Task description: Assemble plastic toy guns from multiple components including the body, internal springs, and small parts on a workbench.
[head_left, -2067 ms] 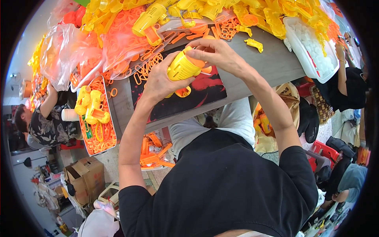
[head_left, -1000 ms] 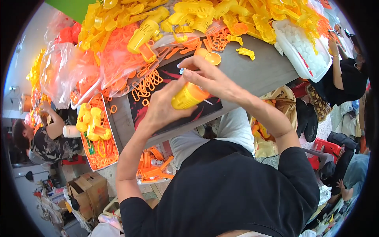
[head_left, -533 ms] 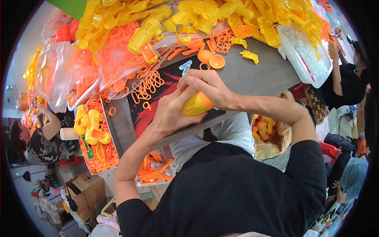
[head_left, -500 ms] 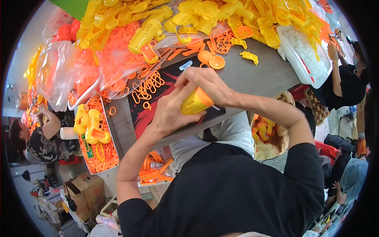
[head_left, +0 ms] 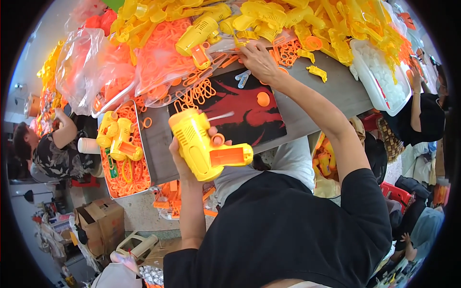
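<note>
A: Status on the hands?
B: Left hand (head_left: 181, 162) grips the yellow dryer-shaped body (head_left: 192, 139), fingers wrapped round from the far side. Right hand (head_left: 259, 62) is out at the far side, fingers bent down by the loose orange and yellow parts. Can't tell if it grips anything; fingertips unclear.
A: Where's the body exactly?
B: Up in the left hand, in front of the near left part of the mat (head_left: 252, 117), black with red. Slotted barrel upper left, handle pointing right, orange panel (head_left: 227, 156) facing the camera. A thin white piece (head_left: 222, 116) shows beside it, blurred; can't tell if attached.
A: On the mat?
B: Orange ball (head_left: 262, 99) near the right side. Small pale-blue item (head_left: 242, 78) at the far edge. Orange loops (head_left: 199, 93) heaped over the far left corner.
A: Rest of the table (head_left: 321, 103)?
B: Yellow shell heap (head_left: 336, 29) along the far side, clear bag (head_left: 161, 57) of orange parts left of the right hand. White bin (head_left: 396, 109) of whitish pieces at right; tray (head_left: 148, 168) at left, two yellow bodies (head_left: 119, 137) lying on orange parts.
</note>
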`<state>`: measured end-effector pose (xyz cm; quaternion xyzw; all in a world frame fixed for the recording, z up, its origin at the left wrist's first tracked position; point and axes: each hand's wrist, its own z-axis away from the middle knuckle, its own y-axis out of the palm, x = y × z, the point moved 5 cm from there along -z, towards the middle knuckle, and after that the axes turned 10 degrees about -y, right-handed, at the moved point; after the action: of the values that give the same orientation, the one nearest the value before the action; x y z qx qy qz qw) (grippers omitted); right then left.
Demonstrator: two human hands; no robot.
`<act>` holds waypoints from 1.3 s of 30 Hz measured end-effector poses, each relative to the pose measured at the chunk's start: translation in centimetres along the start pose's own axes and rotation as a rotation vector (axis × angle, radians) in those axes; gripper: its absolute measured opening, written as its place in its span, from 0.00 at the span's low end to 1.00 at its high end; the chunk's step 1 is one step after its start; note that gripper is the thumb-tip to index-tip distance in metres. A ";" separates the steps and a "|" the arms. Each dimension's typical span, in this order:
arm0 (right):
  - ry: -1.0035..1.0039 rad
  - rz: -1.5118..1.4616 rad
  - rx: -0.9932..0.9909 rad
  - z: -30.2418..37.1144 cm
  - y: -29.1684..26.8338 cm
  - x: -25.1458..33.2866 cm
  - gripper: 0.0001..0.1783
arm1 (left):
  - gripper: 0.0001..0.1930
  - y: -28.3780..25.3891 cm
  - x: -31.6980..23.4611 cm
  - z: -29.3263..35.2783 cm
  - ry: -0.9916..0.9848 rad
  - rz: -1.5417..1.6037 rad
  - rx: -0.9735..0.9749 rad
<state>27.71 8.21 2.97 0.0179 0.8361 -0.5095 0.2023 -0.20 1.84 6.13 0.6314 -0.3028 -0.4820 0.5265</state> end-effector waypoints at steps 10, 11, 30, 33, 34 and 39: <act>0.572 -1.351 -0.618 2.7 -4.3 -1.1 0.13 | 0.27 0.8 -2.0 -8.4 0.296 -0.495 -0.300; 0.561 -1.361 -0.613 2.8 -6.9 -0.1 0.13 | 0.27 0.3 -2.0 -8.9 0.309 -0.494 -0.308; 0.668 -0.845 -0.567 5.0 -15.4 7.7 0.17 | 0.39 1.5 -0.4 -9.9 0.710 -0.930 -0.466; 0.601 -0.619 -0.508 5.4 -14.5 7.8 0.28 | 0.36 3.0 -0.6 -9.3 0.689 -0.821 -0.392; 0.572 -1.084 -0.500 4.9 -12.4 8.0 0.31 | 0.36 3.1 -0.5 -9.5 0.675 -0.816 -0.386; 0.438 -1.324 -0.465 3.6 -12.3 9.5 0.40 | 0.32 2.3 -1.4 -8.0 0.620 -0.760 -0.396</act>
<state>17.29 -2.44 8.53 -0.4328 0.7797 -0.3191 -0.3210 6.98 5.46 8.62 0.6980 0.2141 -0.4775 0.4888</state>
